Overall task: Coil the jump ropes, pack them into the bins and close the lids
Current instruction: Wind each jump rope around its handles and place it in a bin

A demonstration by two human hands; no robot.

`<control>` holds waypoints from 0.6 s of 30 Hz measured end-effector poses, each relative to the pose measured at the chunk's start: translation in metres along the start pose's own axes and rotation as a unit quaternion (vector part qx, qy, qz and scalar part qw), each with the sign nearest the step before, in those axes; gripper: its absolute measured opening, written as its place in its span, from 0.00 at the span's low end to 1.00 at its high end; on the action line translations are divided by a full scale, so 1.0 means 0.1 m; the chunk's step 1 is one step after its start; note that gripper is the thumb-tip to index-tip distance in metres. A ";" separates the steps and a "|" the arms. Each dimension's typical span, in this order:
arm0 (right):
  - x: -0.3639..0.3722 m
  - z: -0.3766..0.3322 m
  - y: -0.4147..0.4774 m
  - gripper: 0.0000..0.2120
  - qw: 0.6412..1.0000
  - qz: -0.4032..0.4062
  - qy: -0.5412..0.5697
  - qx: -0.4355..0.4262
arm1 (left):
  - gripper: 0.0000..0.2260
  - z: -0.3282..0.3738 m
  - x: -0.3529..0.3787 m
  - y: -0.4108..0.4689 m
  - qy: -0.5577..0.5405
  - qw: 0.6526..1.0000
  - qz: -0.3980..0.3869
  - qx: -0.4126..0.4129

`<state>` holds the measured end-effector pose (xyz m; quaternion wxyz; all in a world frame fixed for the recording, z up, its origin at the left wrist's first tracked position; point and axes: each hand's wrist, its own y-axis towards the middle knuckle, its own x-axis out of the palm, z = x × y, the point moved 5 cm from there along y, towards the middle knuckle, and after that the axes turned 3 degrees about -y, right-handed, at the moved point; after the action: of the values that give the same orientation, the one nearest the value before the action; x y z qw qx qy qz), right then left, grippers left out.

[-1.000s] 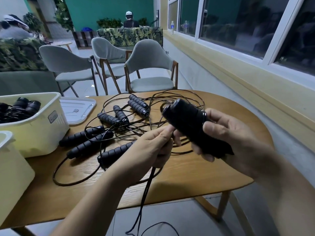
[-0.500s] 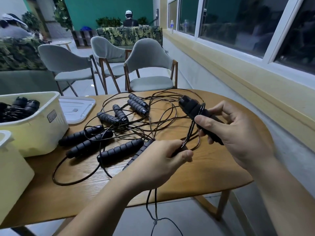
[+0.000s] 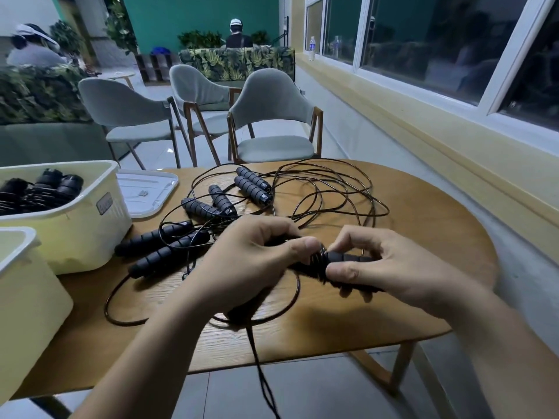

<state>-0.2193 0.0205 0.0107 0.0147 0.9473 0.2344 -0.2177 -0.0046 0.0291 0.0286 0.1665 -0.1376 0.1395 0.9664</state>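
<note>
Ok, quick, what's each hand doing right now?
Left hand: grips the jump rope beside its handle.
Right hand: pinches the black handle of that rope.

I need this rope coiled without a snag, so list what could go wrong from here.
1. The cord hangs off the table edge toward the floor; it may catch or drag while the left hand and right hand wind it at the handle.
2. The loose ropes lie looped over one another just behind the hands; a pull could draw a neighbouring loop into the coil.
</note>
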 end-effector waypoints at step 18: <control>0.10 -0.21 -0.13 0.12 0.955 -0.173 0.226 -0.084 | 0.24 -0.29 0.21 0.13 -0.174 0.982 -0.054 -0.051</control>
<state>-0.2086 0.0398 0.0261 0.0032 0.9122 0.4091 0.0236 -0.0217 0.0146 -0.0015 0.2330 0.0174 0.0515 0.9710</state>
